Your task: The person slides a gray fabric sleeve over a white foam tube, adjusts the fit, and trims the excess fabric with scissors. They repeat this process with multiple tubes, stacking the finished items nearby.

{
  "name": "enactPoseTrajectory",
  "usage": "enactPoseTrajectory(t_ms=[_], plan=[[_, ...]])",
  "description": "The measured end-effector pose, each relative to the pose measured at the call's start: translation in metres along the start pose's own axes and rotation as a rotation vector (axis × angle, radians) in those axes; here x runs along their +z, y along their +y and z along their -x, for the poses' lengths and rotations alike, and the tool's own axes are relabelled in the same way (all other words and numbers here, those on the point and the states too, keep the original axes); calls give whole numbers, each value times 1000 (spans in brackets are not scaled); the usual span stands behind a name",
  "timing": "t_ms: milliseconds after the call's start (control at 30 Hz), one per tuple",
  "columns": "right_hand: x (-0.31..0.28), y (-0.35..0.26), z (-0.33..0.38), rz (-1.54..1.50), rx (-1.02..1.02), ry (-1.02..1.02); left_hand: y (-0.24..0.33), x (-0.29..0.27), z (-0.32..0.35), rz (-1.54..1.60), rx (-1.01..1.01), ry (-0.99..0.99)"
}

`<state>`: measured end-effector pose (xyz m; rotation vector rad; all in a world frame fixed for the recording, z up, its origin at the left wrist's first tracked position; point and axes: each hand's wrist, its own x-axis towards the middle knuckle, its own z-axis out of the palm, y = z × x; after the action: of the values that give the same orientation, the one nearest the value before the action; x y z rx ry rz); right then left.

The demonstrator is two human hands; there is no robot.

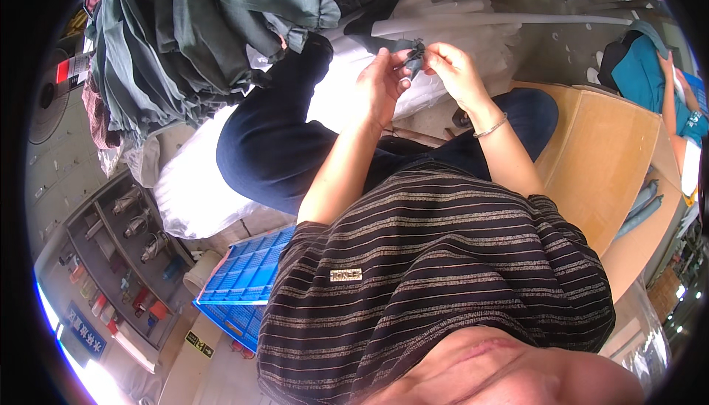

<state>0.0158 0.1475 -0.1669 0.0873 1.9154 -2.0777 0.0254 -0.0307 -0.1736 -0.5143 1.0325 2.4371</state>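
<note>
Two hands meet at a bunched dark strip (415, 62), upper centre of my frame. I see the left hand (378, 93) holding it and the right hand (459, 77) pinching its right side, fingers narrow. I judge the step as working the gathers; next calls for steady left support, fine right fingering.

Grey floor (546, 54); cluttered shelving (112, 241) at left, round fan (49, 113) farther up; bright light (50, 305), lower-left edge.
</note>
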Motion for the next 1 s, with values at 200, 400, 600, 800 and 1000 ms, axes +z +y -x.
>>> enactPoseTrajectory(t_ms=[200, 400, 600, 800, 1000], plan=[[-5, -8, 3, 191, -65, 34, 0, 17, 8, -322, 158, 15], [8, -17, 10, 400, -245, 168, -6, 14, 9, -657, 470, 34], [14, -12, 10, 810, -583, 310, -8, 12, 11, -760, 405, 206], [14, -20, 16, 110, -119, 37, 1, 16, 9, -349, 297, 171], [0, 4, 11, 257, -166, 140, -2, 22, 17, -588, 360, 72]])
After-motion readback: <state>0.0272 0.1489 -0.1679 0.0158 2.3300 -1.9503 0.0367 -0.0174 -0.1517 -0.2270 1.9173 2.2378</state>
